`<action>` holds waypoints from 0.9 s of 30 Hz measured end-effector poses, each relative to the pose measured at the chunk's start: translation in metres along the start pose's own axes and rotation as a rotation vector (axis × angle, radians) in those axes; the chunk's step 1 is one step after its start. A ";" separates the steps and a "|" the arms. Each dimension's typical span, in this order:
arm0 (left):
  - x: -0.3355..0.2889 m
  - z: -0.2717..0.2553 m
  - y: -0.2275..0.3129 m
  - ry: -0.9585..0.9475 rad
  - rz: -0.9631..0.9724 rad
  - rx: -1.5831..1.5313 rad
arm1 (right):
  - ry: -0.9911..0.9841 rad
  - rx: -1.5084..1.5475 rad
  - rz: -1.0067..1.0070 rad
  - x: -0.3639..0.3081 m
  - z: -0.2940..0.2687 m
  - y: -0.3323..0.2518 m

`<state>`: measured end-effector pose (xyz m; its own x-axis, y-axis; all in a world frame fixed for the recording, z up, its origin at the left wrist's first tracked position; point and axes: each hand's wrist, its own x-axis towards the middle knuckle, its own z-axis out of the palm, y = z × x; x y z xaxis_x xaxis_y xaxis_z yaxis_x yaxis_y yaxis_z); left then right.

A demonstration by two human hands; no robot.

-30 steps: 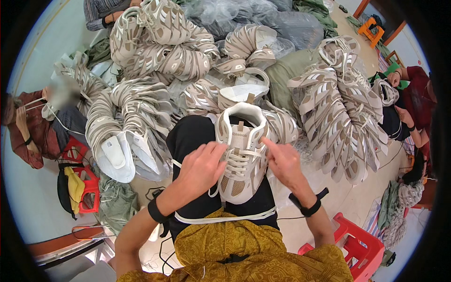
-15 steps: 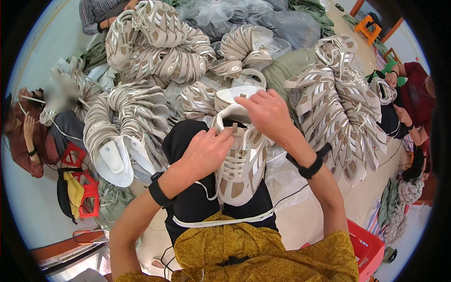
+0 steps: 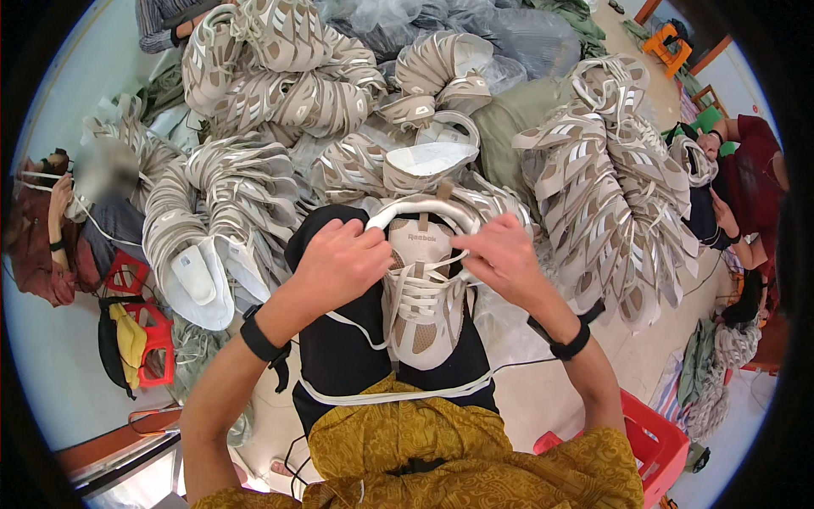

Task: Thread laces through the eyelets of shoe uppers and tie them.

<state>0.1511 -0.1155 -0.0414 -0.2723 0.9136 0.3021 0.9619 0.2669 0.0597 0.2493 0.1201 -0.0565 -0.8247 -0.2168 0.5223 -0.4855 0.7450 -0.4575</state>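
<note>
A beige and white sneaker upper (image 3: 424,327) lies on my black-clad thighs, toe toward me, tongue showing in the middle and white laces (image 3: 419,293) crossing its front. My left hand (image 3: 343,259) is closed at the left side of the padded collar, its fingertips gripping the edge. On the other side my right hand (image 3: 510,265) pinches beside the tongue, where a lace runs into its fingers. Behind the collar other uppers rest in a stack. A long white cord (image 3: 398,395) stretches across my thighs, and a loose white lace hangs by my left thigh.
Long stacks of nested uppers (image 3: 246,195) lie ahead to the left, with more to the right (image 3: 606,187). Grey plastic bags (image 3: 526,42) sit at the back. A red crate (image 3: 661,441) stands near my right elbow, a red stool (image 3: 154,343) at left. People work at both sides.
Both hands have spread to the collar's two sides. My right hand has come down from behind the collar to beside the tongue. The collar now stands wider apart.
</note>
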 end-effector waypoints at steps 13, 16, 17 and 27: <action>-0.012 0.012 0.026 -0.111 -0.142 -0.209 | -0.287 -0.172 -0.056 0.016 0.006 -0.025; -0.010 0.008 0.028 -0.141 -0.209 -0.215 | -0.538 -0.159 0.052 0.030 0.010 -0.027; -0.011 0.008 0.031 -0.166 -0.235 -0.195 | -0.604 -0.125 0.072 0.030 0.013 -0.027; -0.015 0.019 0.033 -0.122 -0.208 -0.364 | -0.881 0.455 0.443 0.029 0.009 -0.010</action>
<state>0.1860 -0.1144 -0.0626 -0.4410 0.8873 0.1348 0.8269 0.3432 0.4455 0.2284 0.1007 -0.0430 -0.7832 -0.4985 -0.3717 -0.0061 0.6039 -0.7970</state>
